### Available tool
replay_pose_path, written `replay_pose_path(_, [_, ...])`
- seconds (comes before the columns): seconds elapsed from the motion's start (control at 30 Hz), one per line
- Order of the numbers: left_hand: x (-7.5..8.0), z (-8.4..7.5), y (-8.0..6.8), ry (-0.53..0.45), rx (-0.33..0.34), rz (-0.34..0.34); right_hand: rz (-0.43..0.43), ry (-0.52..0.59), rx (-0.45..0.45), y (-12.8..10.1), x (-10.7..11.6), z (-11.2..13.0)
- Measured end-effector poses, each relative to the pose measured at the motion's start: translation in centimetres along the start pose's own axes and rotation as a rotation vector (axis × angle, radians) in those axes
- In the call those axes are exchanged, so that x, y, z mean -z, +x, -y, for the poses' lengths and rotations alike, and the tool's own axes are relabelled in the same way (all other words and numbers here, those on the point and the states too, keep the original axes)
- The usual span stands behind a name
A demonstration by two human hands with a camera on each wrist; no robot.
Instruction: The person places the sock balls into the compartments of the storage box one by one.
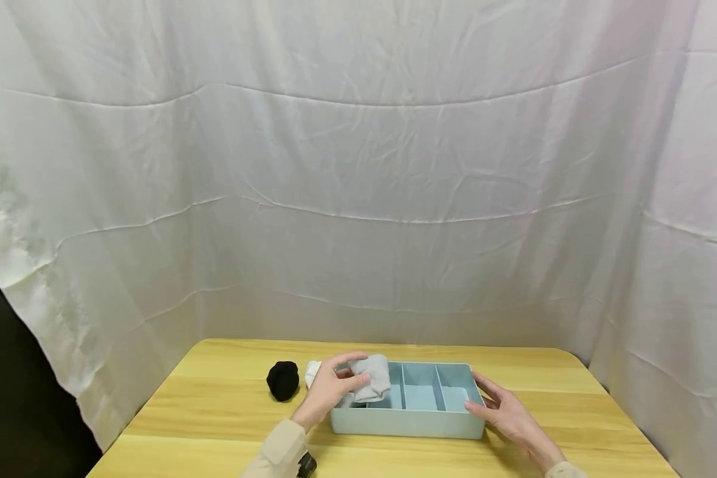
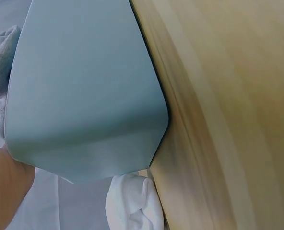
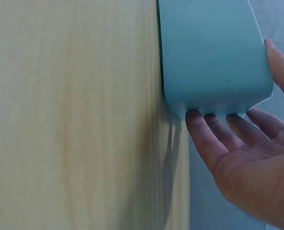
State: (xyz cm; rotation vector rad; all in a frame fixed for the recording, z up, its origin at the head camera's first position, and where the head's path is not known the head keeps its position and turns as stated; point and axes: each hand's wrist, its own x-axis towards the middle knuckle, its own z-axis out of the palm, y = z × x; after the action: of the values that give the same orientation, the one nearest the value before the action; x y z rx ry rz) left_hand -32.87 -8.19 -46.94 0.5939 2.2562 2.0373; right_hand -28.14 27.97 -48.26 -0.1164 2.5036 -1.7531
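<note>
"Grey cloth (image 1: 372,377), folded into a soft bundle: where is it, from your side?"

"Over the left part of the blue box (image 1: 407,423). The left hand (image 1: 334,384) has it pinched between thumb and fingers. Something pale shows beneath it, too covered to name."

"And the right hand (image 1: 508,411)?"

"At the box's right end, thumb by the near corner, fingers curved against the end wall. Grasping it lightly, I'd say."

"What could spoil things?"

"A loose pinch, mainly. Cloth that soft could unroll, or snag on the box's nearest divider (image 1: 403,386) and straddle it. And if the right hand pushed too hard, the box could skid leftward over the tabletop (image 1: 215,398), which looks smooth."

"Into the white bundle (image 2: 135,203)?"

"Possibly; that sits just beside the box's left end. Whether they touch, I can't tell. The black bundle (image 1: 283,381) lies farther out on that side of the box, so a careless left sleeve (image 1: 277,451) might knock it."

"And behind the box?"

"Past the tabletop, a pale curtain (image 1: 394,252), well out of reach of any trouble."
</note>
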Motion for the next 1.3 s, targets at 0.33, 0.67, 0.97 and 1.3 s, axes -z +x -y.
replay_pose_path(0.33, [0.1,0.5,0.2,-0.100,-0.017,0.065,0.000,-0.028,0.001,0.2,0.0,-0.2])
replay_pose_path(0.67, [0.0,0.7,0.0,-0.112,-0.051,0.016,0.002,-0.029,-0.004,0.2,0.0,-0.1])
replay_pose_path(0.97, [0.5,0.5,-0.2,-0.078,-0.100,-0.076,-0.014,-0.019,-0.020,0.2,0.0,-0.3])
replay_pose_path(1.3, [2.5,0.1,-0.7,0.013,-0.099,-0.179,-0.009,-0.048,-0.017,0.3,-0.1,-0.2])
